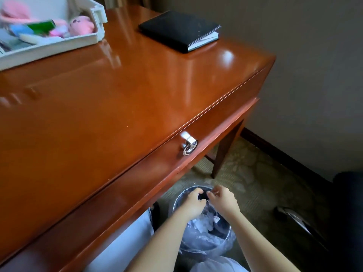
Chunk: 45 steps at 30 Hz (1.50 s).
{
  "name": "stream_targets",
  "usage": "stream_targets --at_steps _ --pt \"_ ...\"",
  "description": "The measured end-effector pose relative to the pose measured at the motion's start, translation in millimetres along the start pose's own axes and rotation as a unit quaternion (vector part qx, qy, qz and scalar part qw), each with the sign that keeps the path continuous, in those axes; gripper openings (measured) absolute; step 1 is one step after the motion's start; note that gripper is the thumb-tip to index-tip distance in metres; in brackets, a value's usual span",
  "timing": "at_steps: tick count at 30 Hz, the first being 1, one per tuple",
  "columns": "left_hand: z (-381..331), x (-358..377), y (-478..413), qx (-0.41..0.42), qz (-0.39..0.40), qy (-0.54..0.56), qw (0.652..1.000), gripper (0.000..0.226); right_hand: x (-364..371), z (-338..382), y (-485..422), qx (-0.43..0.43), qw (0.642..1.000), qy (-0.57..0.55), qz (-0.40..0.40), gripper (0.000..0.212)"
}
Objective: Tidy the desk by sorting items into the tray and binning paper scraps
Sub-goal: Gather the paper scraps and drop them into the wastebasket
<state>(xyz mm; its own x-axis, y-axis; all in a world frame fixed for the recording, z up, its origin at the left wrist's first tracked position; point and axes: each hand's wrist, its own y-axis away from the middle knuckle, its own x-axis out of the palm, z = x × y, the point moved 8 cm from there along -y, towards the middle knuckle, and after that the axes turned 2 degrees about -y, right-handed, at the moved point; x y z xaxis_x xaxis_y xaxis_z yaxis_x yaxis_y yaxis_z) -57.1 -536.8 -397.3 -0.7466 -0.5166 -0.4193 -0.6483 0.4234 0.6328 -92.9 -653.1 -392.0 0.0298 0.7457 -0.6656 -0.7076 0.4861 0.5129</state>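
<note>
The glossy reddish-brown wooden tabletop (pixel 102 99) is nearly bare: one black notebook (pixel 179 30) remains out, so sorting looks almost finished. One white plastic tray (pixel 94 26) at the far corner already holds several blurred pink, blue and green items. One round bin lined with clear plastic (pixel 225 240) on the floor holds white paper scraps (pixel 204 220). Left hand (pixel 193 203) and right hand (pixel 224 199) hover over it, fingers loosely curled; whether they pinch anything, I cannot tell.
</note>
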Motion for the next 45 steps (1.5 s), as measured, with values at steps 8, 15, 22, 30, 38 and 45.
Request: stream_targets --at_steps 8,15,22,30,38,45 --pt "14 2 0 -0.004 0.02 -0.078 0.997 0.044 20 -6 -2 -0.024 0.992 0.08 0.09 0.037" --pt "-8 -11 35 0.038 0.031 -0.178 0.983 0.043 3 7 17 -0.058 0.986 0.129 0.091 0.021" --pt "-53 -47 103 0.134 -0.003 -0.234 0.963 0.036 -50 56 55 -0.109 0.981 0.151 0.049 0.024" --pt "-93 -106 218 0.239 -0.057 -0.318 0.916 0.028 -104 150 140 -0.288 0.932 0.221 0.004 0.015" --pt "-89 -185 326 0.27 -0.149 -0.26 0.915 0.021 -105 249 253 -0.436 0.872 0.22 0.022 0.012" --pt "-45 -258 385 0.234 -0.249 -0.28 0.897 0.022 -54 330 312 -0.532 0.816 0.223 0.052 0.014"
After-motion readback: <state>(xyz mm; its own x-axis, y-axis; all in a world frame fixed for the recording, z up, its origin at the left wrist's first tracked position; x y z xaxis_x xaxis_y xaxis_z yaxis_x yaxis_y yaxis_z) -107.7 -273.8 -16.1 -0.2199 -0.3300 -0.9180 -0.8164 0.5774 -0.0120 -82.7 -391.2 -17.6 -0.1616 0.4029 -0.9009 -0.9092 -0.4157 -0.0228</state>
